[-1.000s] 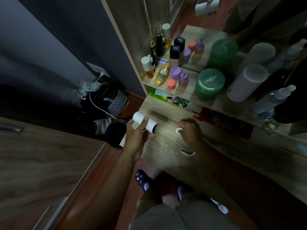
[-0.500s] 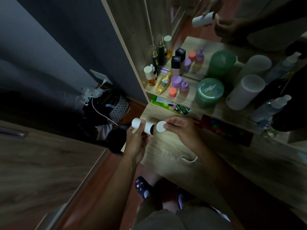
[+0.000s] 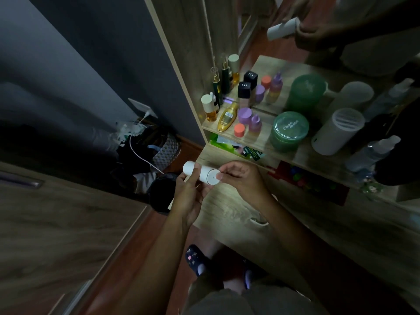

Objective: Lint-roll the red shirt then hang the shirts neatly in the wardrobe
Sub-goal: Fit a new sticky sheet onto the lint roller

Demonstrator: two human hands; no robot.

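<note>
"while the light is this dim, what can you log for the hands?"

"left hand (image 3: 188, 196): fingers and thumb wrapped round the body of the lint roller (image 3: 201, 175). it's a white tube, lying roughly level. right hand (image 3: 243, 180): fingers curled, fingertips (image 3: 219, 176) pinching the roller's right end, on the round end cap (image 3: 212, 178)."

"and where does the roller sit?"

"in the air between both hands, over the near left corner of the wooden counter (image 3: 227, 212), in front of the low shelf (image 3: 261, 142)."

"what's around it?"

"on the shelf: green jar (image 3: 291, 130), white grilled cylinder (image 3: 338, 130) just to its right, gold bottle (image 3: 227, 117) lying flat, purple caps (image 3: 245, 115), a coral cap (image 3: 239, 130), an amber bottle (image 3: 208, 108) at the left end. spray bottle (image 3: 372, 153) far right. the mirror (image 3: 295, 64) behind doubles all of it, roller and hands too. on the floor: dark round bin (image 3: 159, 194) just beside my left wrist, patterned bag (image 3: 166, 151) behind it, white cable (image 3: 136, 153) running up toward the wall socket (image 3: 142, 108). blue slipper (image 3: 194, 258) on my foot near the counter's edge. labels too blurred to read, save the jar lid."
</note>
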